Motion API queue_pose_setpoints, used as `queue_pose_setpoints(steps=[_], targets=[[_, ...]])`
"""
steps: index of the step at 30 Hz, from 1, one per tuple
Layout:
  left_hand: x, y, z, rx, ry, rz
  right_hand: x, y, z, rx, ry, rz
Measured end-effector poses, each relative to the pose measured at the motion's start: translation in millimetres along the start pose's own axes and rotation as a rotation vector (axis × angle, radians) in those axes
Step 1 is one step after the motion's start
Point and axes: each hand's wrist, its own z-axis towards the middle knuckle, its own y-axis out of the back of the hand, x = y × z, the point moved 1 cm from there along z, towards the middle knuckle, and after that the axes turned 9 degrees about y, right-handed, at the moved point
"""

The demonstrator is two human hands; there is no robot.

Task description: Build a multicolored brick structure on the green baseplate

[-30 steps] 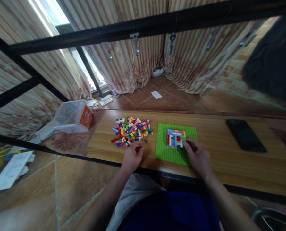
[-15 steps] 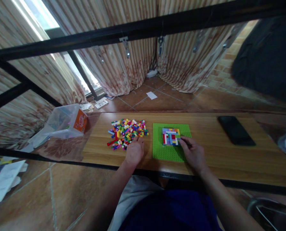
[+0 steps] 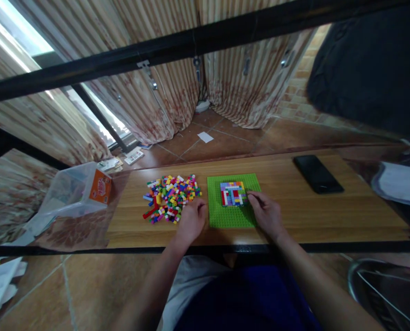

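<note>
A loose heap of small multicoloured building bricks [image 3: 170, 195] lies on the left half of the wooden board. My left hand [image 3: 192, 221] is at the heap's lower right edge, fingers curled in; whatever they may hold is hidden. A green studded baseplate [image 3: 215, 214] lies right of the heap. On it stands a low, roughly square brick structure [image 3: 232, 194] in mixed colours. My right hand [image 3: 269, 215] hovers over the baseplate's right edge, thumb and forefinger pinched just beside the structure; anything between them is too small to make out.
The wooden tabletop [image 3: 294, 220] has a black phone [image 3: 318, 174] on its right part. A clear plastic box [image 3: 70, 188] with an orange label stands off its left end. A dark metal bar [image 3: 177, 39] crosses above the far side. White papers [image 3: 400, 184] lie at the right.
The view has turned, shifting the board's things leftward in the picture. My right fingers have drawn slightly away from the structure's right side. My left hand stays by the heap, fingers more curled.
</note>
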Motion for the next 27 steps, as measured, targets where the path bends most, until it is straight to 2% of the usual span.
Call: queue_pose_setpoints(steps=[4,9,17,27], targets=[[-17,-10,-3,0.012,-0.078,-0.218,3,1,0,0.006,-0.010,-0.007],[-35,-21,12,0.050,-0.136,-0.270,3,0,0,-0.002,-0.008,0.008],[-54,-31,42,0.064,-0.265,0.020,2,-1,1,0.004,0.012,0.002],[-58,-26,49,0.110,-0.247,0.213,4,-1,0,0.008,0.016,-0.004]])
